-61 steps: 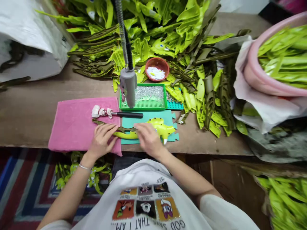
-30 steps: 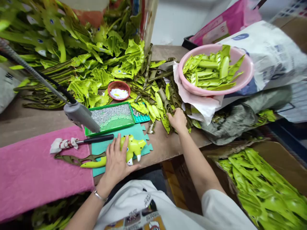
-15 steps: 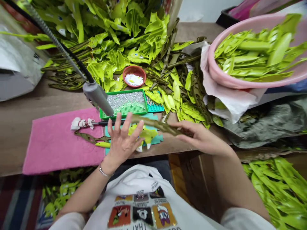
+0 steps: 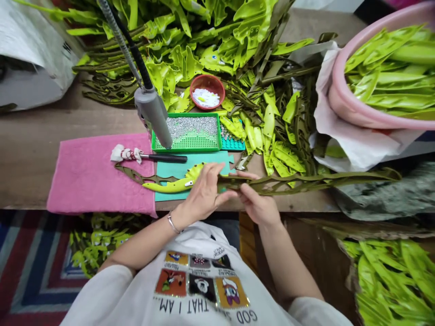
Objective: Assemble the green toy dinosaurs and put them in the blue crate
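Note:
A long olive-brown plastic strip [image 4: 306, 183] stretches to the right from between my hands. My right hand [image 4: 261, 203] pinches it near its left end. The fingers and thumb of my left hand [image 4: 204, 185] close about that same end, which they partly hide. Beneath and beside my left hand, a lime-green molded animal-shaped piece [image 4: 168, 186] with a small eye lies on a teal mat [image 4: 210, 158]. Another olive-brown strip [image 4: 131, 173] lies along it, reaching onto the pink towel [image 4: 98, 176]. A black-handled tool [image 4: 166, 158] with a cloth-wrapped end rests just behind.
A grey screwdriver-like tool [image 4: 152, 115] hangs over a green tray [image 4: 186, 147] of small metal bits. Behind stands a red bowl [image 4: 207, 81] with white pieces. Lime-green parts [image 4: 190, 59] heap at the back; a pink basin [image 4: 343, 86] holds more at right.
My left hand has gone from spread fingers to closing at the strip's end. My right hand has shifted left along the strip, which now points right. The view has turned slightly.

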